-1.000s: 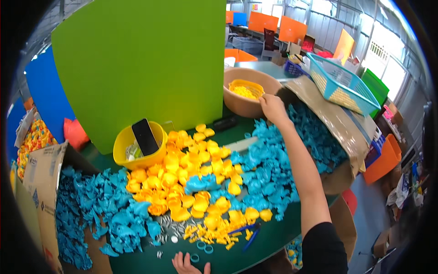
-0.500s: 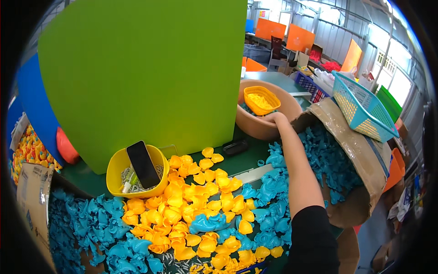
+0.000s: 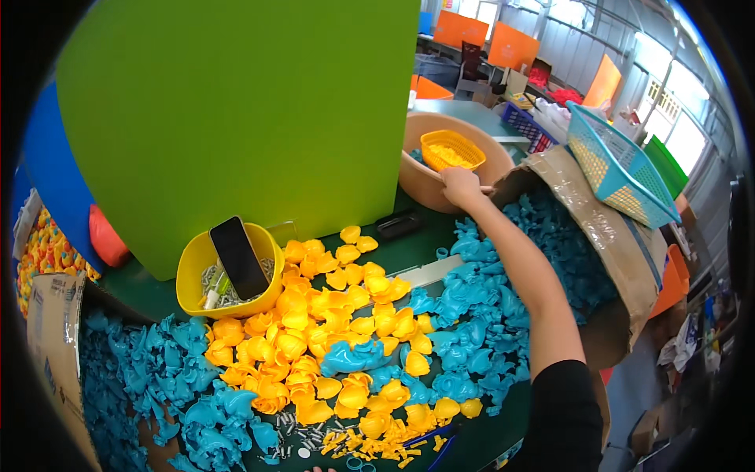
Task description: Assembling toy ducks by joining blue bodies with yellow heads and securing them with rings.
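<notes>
My right hand (image 3: 462, 187) is at the near rim of a brown round basin (image 3: 422, 182), its fingers curled and turned away from me. Whatever they hold, if anything, is hidden. Just beyond the knuckles, a small yellow basket (image 3: 465, 151) with yellow pieces stands inside the basin; some blue pieces show beside it. Only fingertips of my left hand (image 3: 322, 470) show at the bottom edge, near small metal springs or pins (image 3: 314, 434) and small yellow parts (image 3: 381, 442). Yellow petal-like plastic shells (image 3: 299, 315) and glossy blue plastic pieces (image 3: 464, 338) cover much of the green table.
A yellow tub (image 3: 197, 287) holds metal parts and a leaning black phone (image 3: 238, 258). Behind it rises a green panel (image 3: 236, 118). Cardboard boxes of blue pieces flank the table, left (image 3: 55, 346) and right (image 3: 586, 204); a turquoise basket (image 3: 621, 165) rests on the right one.
My right hand has drawn back from inside the basin to its near rim. Fingertips of my left hand have come in at the bottom edge. The whole view has shifted slightly.
</notes>
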A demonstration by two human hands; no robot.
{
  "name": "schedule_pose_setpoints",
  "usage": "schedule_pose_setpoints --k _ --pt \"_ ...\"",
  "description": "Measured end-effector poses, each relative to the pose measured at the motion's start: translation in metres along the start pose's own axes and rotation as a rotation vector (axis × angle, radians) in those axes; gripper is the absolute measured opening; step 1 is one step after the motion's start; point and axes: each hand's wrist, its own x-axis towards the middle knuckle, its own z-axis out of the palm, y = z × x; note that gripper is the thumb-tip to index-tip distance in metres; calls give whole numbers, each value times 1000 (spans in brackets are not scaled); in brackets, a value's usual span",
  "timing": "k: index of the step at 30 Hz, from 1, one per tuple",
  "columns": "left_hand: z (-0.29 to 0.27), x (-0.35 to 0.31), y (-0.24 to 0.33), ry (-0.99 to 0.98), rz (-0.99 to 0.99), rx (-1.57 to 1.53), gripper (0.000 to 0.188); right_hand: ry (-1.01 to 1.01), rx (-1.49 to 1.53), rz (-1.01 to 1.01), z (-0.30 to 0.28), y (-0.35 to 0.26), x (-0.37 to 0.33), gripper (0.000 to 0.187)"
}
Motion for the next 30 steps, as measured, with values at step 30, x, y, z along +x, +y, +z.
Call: schedule_pose_setpoints --k 30 --pt "-51 7 -2 271 141 -1213 77 735 -94 -154 -276 0 -320 24"
